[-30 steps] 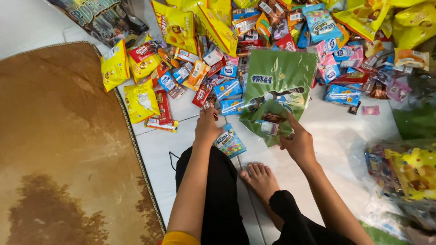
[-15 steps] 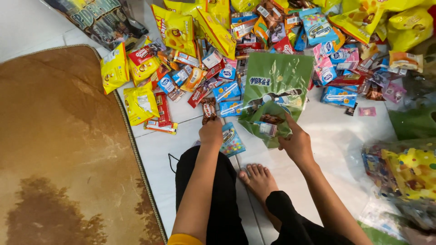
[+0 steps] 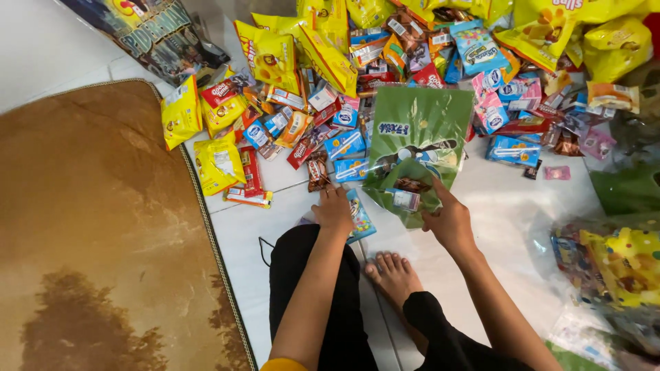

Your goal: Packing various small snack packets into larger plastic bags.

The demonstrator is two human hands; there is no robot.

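Observation:
My left hand point(image 3: 335, 209) lies on a blue candy packet point(image 3: 361, 214) on the white tile floor in front of my knee, fingers curled over its edge. Just beyond the fingers a small brown snack packet point(image 3: 317, 170) lies loose on the floor. My right hand point(image 3: 450, 221) pinches the near rim of a green see-through plastic bag point(image 3: 419, 130) and holds its mouth open. Inside the bag are a few small packets point(image 3: 405, 196).
A wide heap of yellow, blue, red and pink snack packets point(image 3: 330, 62) covers the floor beyond the bag. A brown rug point(image 3: 103, 240) fills the left. Clear bags of yellow packets point(image 3: 619, 264) lie at the right. My bare foot point(image 3: 395, 271) rests between my arms.
My left hand let go of the small brown packet, which stays on the floor, and drew back toward me onto the blue candy packet. My right hand kept hold of the green bag.

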